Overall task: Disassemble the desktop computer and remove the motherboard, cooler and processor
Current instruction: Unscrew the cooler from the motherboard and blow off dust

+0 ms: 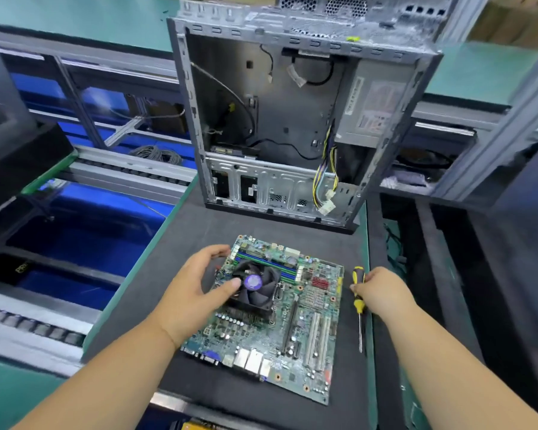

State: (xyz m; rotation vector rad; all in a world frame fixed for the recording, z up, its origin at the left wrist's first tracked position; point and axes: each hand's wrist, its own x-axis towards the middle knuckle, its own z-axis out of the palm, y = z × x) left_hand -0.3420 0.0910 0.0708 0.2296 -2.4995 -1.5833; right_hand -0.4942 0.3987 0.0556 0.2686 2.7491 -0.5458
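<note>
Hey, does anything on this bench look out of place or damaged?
Nothing looks damaged. The motherboard lies skewed on the black mat, cooler still mounted, and loose power cables dangle from the emptied case.

Your left hand point(196, 287) and right hand point(382, 294) are bare, without gloves. Both your forearms are uncovered, no sleeves showing.

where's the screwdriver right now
In the head view the screwdriver lies on the dark mat just right of the motherboard, its handle gripped by the right hand.
</note>
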